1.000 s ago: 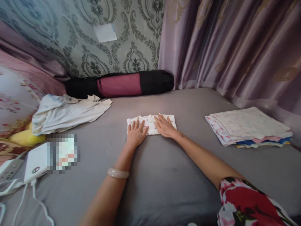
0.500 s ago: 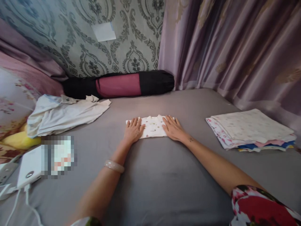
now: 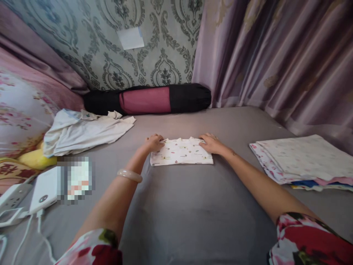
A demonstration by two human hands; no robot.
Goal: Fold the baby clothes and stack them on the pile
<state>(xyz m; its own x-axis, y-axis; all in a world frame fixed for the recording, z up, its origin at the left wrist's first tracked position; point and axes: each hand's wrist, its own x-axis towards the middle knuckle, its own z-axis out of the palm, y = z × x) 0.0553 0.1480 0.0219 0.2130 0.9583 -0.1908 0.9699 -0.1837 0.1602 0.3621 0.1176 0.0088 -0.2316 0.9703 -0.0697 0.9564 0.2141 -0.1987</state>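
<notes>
A small folded white shirt [image 3: 182, 152] with little coloured prints lies flat on the grey bed sheet [image 3: 193, 209], its neckline at the far edge. My left hand [image 3: 154, 142] is at the shirt's far left corner, fingers curled, with the thumb over the cloth. At the far right corner, my right hand [image 3: 211, 143] holds the edge in the same way, its fingertips bent around the fabric. How much cloth lies under the fingers is hidden.
A stack of folded clothes [image 3: 303, 156] lies at right, a crumpled pale garment [image 3: 91, 129] at left. A white power bank [image 3: 45, 189] with cables and a power strip [image 3: 15, 197] sit at near left. Along the wall rests a long black and maroon bag [image 3: 146, 99].
My hands have gone from lying flat on the shirt to curling at its far corners. More of its printed front now shows. The view has shifted slightly left.
</notes>
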